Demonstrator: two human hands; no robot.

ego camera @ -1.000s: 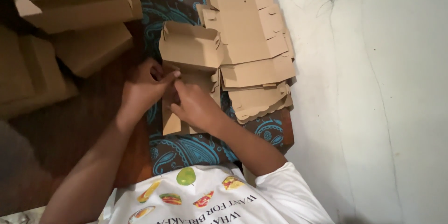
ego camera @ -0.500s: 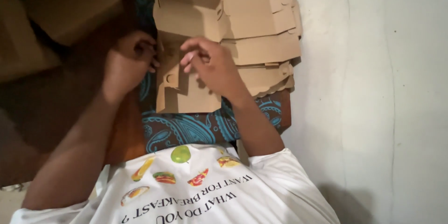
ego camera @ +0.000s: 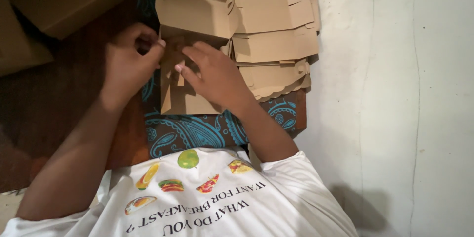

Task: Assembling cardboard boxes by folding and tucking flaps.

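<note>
Two bare hands work on one brown cardboard box blank [ego camera: 190, 96], part folded, lying on a blue patterned cloth [ego camera: 197, 130] directly in front of the person. Long axis of the blank runs away from the person, up the frame; its raised, already formed lid section [ego camera: 197, 7] sits at the far end with the open side facing the person, and the flat panel lies at the near end.

Left hand [ego camera: 126, 64]: positioned at the left edge of the blank, fingers curled inward and pinched on a side flap at the fold line. Fingertips meet the card at that edge; the exact hold behind the knuckles is hidden.

Right hand [ego camera: 215, 76]: laid over the middle of the blank, palm down, fingers [ego camera: 185, 69] extended leftward and pressing on the card near the left hand's fingertips. The fingers are not closed round anything; they rest flat on the surface. The blank lies beneath this hand and extends beyond it on both the near and far sides.

Adjacent items: a stack of flat brown blanks [ego camera: 276, 39] lies just right of the worked blank, touching or overlapping its right edge, with scalloped edges showing at the near end. Assembled cardboard boxes [ego camera: 59, 0] sit at upper left on a dark wooden floor [ego camera: 59, 113]. A pale wall or floor surface [ego camera: 395, 93] fills the right side
</note>
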